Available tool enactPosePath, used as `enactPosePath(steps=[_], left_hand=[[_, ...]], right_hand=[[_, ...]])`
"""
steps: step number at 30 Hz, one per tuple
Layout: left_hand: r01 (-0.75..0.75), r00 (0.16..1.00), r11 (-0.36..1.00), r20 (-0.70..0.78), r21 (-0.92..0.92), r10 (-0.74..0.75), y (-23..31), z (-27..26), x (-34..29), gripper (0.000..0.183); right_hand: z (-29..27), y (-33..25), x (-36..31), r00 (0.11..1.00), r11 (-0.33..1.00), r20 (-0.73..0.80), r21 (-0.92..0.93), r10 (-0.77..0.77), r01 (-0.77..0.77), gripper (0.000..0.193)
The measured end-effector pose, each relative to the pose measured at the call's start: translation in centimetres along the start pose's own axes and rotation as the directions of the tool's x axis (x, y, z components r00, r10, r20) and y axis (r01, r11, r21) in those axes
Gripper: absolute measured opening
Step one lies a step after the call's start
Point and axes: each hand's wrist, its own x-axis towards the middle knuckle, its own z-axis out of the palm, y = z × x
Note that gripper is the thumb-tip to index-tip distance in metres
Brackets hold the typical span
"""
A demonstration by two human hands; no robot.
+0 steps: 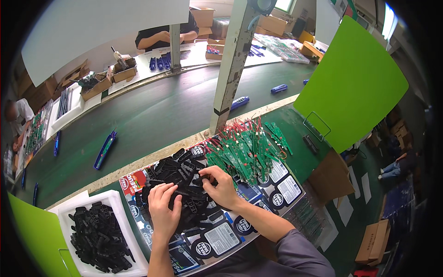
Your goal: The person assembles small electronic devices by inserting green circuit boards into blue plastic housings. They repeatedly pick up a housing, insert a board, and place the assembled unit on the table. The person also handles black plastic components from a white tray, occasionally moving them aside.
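Green workbench beside a dark conveyor belt, with two hands at a heap of black parts

Beyond the belt, cardboard boxes and blue pieces are set out on a white bench, at which a co-worker is partly hidden by a pale panel; a worn metal post is seen upright at the belt's near edge, and a long blue shell is carried on the belt, well apart from the hands; on the workbench, a colourfully printed sheet is largely covered by the heap of black parts, which is located in front of the person; the left hand is laid on the heap's near side, its fingers together and its thumb spread apart, and whether anything is gripped beneath it cannot be told; the right hand is placed at the heap's right side, thumb and forefinger bent toward each other beside a small black part, but whether that part is held cannot be told; just beyond the right hand, green circuit boards with red wires are piled; at the left, more black pieces are contained in a white tray
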Motion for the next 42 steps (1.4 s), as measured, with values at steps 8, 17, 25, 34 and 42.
enactPosePath(steps=[8, 17, 25, 34, 42], left_hand=[[0.001, 1.000, 1.000, 0.005, -0.003, -0.001, 0.0, 0.0, 0.0, 0.030], [-0.009, 1.000, 1.000, 0.004, 0.006, 0.009, 0.0, 0.0, 0.1, 0.030], [-0.019, 1.000, 1.000, -0.023, 0.010, 0.019, -0.4, 0.0, 0.0, 0.032], [-0.124, 0.987, 0.992, -0.102, -0.003, 0.123, 2.6, -1.3, 1.6, 0.030], [0.008, 1.000, 0.958, -0.026, -0.287, -0.017, 5.5, -0.6, 4.2, 0.019]], right_hand=[[0.0, 0.2, 0.0, 0.999, 0.999, -0.016, -0.020, -0.030, 0.030, 0.017], [-0.1, 0.1, 0.1, 0.999, 0.999, 0.008, 0.002, -0.035, 0.035, 0.026], [0.7, 1.1, 0.0, 0.998, 0.999, -0.054, 0.020, 0.027, -0.026, 0.019], [1.0, 0.1, 0.3, 1.000, 1.000, -0.018, 0.009, 0.002, -0.001, 0.019], [0.5, 0.5, 0.3, 0.999, 0.998, -0.044, 0.060, 0.011, -0.008, 0.017]])
